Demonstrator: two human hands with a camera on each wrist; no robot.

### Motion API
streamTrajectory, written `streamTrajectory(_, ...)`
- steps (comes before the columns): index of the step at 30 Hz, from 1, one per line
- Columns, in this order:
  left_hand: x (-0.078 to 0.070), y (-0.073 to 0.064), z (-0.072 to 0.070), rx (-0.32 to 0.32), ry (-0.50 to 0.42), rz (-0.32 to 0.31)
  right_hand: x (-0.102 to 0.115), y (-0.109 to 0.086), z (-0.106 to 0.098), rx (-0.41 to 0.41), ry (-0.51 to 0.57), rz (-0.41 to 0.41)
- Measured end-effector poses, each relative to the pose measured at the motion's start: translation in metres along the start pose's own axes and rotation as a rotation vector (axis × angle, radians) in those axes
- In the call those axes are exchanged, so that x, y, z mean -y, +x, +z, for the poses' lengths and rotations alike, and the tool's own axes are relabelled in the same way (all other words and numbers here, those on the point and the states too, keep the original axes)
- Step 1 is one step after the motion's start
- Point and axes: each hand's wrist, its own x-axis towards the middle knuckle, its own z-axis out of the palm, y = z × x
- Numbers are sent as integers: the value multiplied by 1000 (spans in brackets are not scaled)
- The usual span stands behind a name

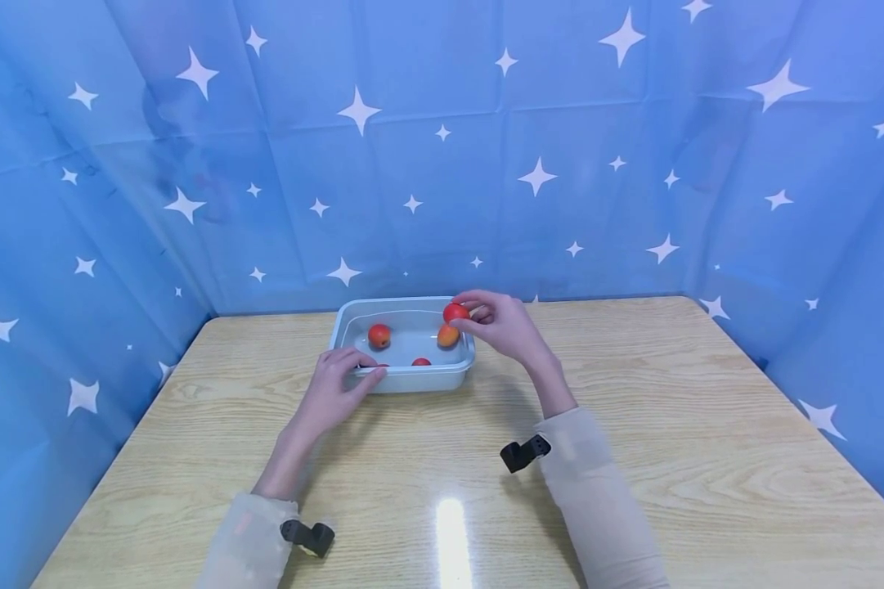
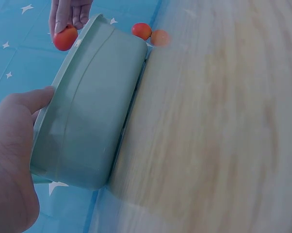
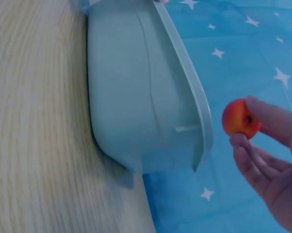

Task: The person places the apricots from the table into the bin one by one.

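Observation:
A pale blue-green plastic bin (image 1: 412, 379) stands on the table. My left hand (image 1: 338, 380) grips its front rim near the left corner, with the fingers over the edge. In my right hand (image 1: 502, 325), thumb and fingers pinch a small red-orange apple (image 3: 241, 119) with a dark hollow at one end. That apple is above the bin's right rim in the head view. Inside the bin lie a red apple (image 1: 379, 335) at the left and an orange-red one (image 1: 447, 335) at the right. Another red apple (image 1: 421, 361) is partly hidden by the front wall.
Past the bin's far end in the left wrist view shows a red apple (image 2: 141, 31), with a paler orange round shape beside it. The wooden table (image 1: 677, 393) ends just behind the bin. A blue curtain (image 1: 442, 164) with white stars hangs behind it.

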Motion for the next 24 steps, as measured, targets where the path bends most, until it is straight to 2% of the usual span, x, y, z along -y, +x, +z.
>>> streamTrajectory(10,2,0,0,-5,2,15,3,0,8,11,-10,-43)
streamTrajectory(24,2,-1,-1,-7,-3,23,8,-3,-2,-36,-11,-82)
